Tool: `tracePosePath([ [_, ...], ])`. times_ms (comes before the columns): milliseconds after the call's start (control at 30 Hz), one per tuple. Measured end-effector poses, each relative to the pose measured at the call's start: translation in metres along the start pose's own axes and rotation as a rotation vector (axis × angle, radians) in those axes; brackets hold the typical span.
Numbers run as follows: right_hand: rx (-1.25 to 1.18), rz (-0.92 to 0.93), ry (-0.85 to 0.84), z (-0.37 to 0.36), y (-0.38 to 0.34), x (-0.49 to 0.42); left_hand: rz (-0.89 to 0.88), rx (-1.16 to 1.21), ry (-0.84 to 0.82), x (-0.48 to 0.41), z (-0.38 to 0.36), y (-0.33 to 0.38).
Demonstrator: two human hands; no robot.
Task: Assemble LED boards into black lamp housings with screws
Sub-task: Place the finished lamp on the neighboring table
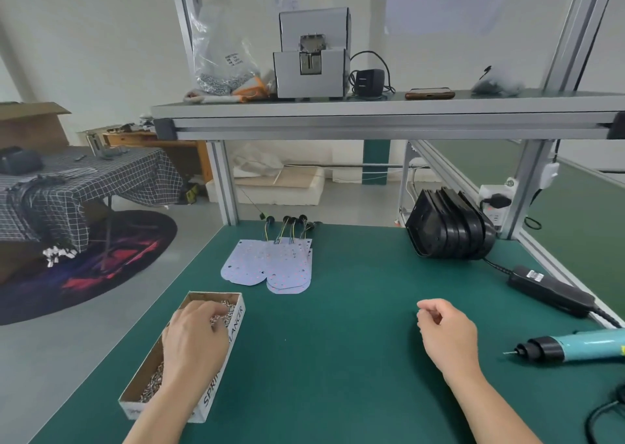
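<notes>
Across the green mat (pixel 355 359), far right corner: black lamp housings (pixel 449 227), nested on edge in a stack, untouched. Rigid, light shells by the look; probably best taken by the rim. Far centre, well apart from them: LED boards (pixel 270 268), fanned flat, wires trailing back. Thin, stiff, likely fragile on the face; better lifted by the edges than the leads. Near left: cardboard box (pixel 233 328) of screws (pixel 152 386). Near right: electric screwdriver (pixel 575 345), lying idle. Left hand (pixel 196 335) dipped into the box, fingertips hidden among screws; cannot tell whether any is pinched. Right hand (pixel 446 332) over bare mat, loosely curled, holding nothing visible. Screws tiny, slippery, apt to scatter.
</notes>
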State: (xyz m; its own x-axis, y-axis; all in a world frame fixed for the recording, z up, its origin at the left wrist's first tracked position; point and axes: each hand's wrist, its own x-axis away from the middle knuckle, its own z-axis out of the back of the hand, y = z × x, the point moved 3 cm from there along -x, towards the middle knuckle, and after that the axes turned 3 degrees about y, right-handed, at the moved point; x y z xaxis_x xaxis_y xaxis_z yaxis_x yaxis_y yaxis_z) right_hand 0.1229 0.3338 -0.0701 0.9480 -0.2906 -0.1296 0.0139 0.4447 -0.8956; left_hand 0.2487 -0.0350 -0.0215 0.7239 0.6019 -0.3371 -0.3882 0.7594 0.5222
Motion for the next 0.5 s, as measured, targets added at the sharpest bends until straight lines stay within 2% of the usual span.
tracePosePath([
  [233, 0.039, -0.072, 0.149, -0.014, -0.003, -0.056, -0.083, 0.148, 0.009, -0.042, -0.023, 0.053],
  [333, 0.039, -0.125, 0.214, -0.018, -0.004, -0.083, -0.049, 0.118, -0.099, -0.068, -0.049, 0.075],
  [500, 0.070, -0.206, 0.280, -0.024, -0.005, -0.116, -0.024, -0.088, -0.298, -0.114, -0.110, 0.091],
])
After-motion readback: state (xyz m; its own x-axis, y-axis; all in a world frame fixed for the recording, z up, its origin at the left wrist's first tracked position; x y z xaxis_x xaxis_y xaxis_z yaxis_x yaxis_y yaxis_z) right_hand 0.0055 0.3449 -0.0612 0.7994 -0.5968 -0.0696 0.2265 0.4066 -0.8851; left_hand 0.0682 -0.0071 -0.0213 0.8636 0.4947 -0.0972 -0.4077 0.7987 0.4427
